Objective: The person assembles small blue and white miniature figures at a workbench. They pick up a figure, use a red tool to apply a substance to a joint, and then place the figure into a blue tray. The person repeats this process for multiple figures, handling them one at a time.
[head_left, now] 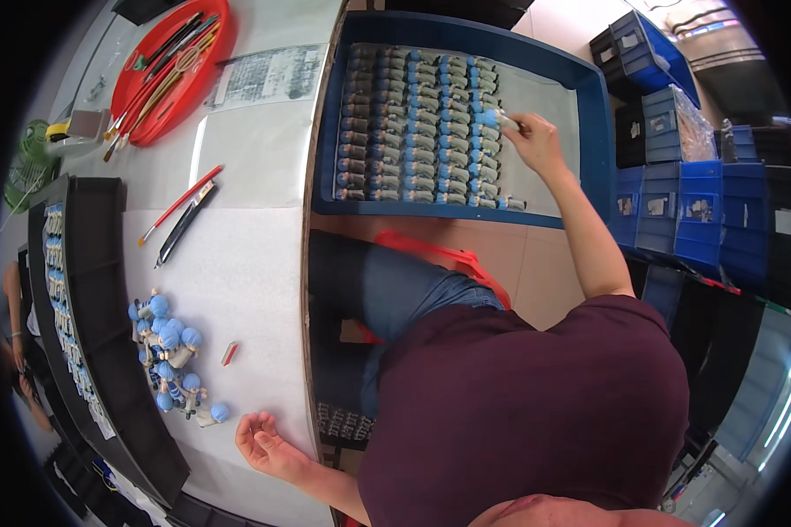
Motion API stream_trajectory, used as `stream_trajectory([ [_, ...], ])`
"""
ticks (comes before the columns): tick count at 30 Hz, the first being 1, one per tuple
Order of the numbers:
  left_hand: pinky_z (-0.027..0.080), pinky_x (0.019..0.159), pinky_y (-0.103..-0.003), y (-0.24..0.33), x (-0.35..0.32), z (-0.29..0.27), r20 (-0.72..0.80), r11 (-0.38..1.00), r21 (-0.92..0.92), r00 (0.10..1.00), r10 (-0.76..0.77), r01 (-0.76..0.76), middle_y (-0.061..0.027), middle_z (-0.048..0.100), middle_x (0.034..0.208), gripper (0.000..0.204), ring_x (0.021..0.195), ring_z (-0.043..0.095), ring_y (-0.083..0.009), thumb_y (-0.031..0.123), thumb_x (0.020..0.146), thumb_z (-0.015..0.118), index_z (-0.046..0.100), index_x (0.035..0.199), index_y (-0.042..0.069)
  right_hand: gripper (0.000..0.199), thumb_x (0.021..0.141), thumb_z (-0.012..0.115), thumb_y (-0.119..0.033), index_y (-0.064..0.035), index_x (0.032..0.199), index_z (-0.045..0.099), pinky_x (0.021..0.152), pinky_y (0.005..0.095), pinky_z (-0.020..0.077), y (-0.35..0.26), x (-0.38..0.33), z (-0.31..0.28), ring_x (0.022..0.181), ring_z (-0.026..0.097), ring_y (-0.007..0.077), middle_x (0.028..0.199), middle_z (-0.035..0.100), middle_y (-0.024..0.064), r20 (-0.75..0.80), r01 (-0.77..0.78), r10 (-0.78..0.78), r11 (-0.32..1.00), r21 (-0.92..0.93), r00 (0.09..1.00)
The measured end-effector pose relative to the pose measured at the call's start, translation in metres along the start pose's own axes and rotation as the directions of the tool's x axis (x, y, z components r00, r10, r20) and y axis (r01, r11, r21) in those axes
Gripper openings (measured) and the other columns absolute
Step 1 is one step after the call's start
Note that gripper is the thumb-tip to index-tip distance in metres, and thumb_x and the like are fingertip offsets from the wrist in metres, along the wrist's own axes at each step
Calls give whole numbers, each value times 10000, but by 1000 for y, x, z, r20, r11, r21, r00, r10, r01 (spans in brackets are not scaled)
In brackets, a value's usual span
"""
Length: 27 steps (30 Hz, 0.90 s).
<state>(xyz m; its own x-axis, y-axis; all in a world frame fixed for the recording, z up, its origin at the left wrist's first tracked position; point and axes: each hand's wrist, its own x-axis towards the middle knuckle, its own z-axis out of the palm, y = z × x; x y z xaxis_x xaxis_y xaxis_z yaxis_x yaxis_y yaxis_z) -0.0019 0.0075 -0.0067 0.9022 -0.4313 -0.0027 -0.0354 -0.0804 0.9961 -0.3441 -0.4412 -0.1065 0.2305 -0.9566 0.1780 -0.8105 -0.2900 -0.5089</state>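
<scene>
Head view shows my right hand (pixel 534 140) pinching a small blue-headed grey figurine (pixel 492 118) over the shallow blue plastic tray (pixel 594 105), at the end of its rows of matching figurines (pixel 413 123). I judge placing is under way; next it needs a free slot. My left hand (pixel 268 446) rests open and empty on the white table (pixel 237 290) near a loose pile of figurines (pixel 171 356).

Figurines (pixel 417 123) in crate (pixel 593 97), right of table (pixel 237 263)

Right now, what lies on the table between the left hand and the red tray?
In the head view, between the left hand and the red tray lie a pile of blue-headed figurines, a small red piece and two brushes.
</scene>
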Motion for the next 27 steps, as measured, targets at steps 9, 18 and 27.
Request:
stream_trajectory([
  [9,485,767,-259,4,2,6,-10,997,71,999,-35,35,-98,571,1020,286,865,571,-177,121,863,593,511,1104,-8,287,648,732,-169,-45,903,693,739,362,502,115,-60,22,798,638,279,871,659,175,541,-207,295,954,-218,787],
  [18,478,796,-286,0,1,9,-43,997,63,998,-38,41,-110,573,1009,210,849,577,-179,-56,844,509,550,1047,-22,283,748,648,-323,-55,824,695,582,370,460,124,-51,39,570,607,212,640,636,130,773,15,129,984,-176,622],
  [27,475,729,-283,26,13,-18,-239,930,336,941,239,-151,-86,567,988,184,815,568,-171,-67,792,583,601,965,-8,215,863,572,-60,10,1063,612,703,254,482,-73,-4,7,813,608,144,929,644,107,249,320,-389,906,277,887],
])
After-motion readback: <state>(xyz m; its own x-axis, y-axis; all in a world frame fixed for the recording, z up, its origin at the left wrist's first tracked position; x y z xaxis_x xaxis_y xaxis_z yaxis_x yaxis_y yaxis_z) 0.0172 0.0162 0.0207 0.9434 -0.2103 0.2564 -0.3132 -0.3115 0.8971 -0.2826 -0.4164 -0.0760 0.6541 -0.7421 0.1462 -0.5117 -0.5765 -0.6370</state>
